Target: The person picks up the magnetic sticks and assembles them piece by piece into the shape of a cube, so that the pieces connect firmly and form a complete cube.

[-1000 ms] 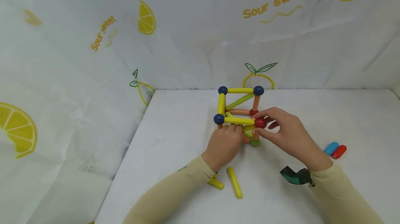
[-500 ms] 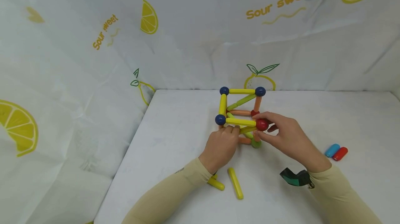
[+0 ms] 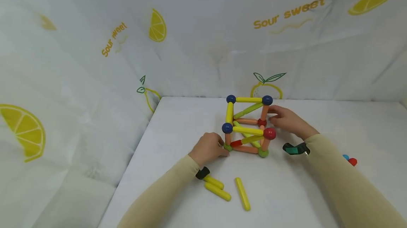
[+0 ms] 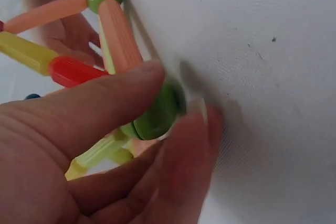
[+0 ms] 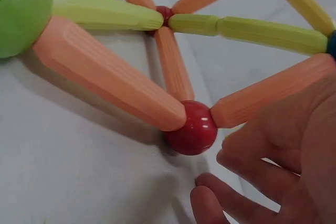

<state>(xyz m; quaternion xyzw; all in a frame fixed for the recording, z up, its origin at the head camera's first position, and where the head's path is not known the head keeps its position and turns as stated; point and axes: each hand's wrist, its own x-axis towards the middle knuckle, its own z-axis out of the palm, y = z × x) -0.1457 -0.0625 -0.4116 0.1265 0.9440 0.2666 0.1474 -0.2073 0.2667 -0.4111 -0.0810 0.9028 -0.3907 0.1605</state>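
A cube-like frame of magnetic rods and balls [image 3: 248, 131] stands on the white table. Blue balls and a red ball [image 3: 269, 133] mark its top corners, joined by yellow rods. Orange rods make its uprights and base. Diagonals cross its sides, one of them part red, part yellow. My left hand [image 3: 208, 148] is at the front left base corner, its thumb and a finger pinching the green ball [image 4: 160, 113] there. At the far right side is my right hand [image 3: 287, 121], fingers loosely bent beside the lower red ball [image 5: 191, 128] and close to an orange upright [image 5: 275, 90].
Several loose yellow rods [image 3: 217, 191] lie on the table [image 3: 178, 122] in front of the frame. A blue piece [image 3: 345, 157] and a red piece [image 3: 352, 161] lie to the right, partly behind the right sleeve. A lemon-printed sheet [image 3: 197, 51] hangs behind the table.
My right hand has left the top red ball and moved back to the far right upright. The left hand has come down and left, from the front diagonal to the green ball.
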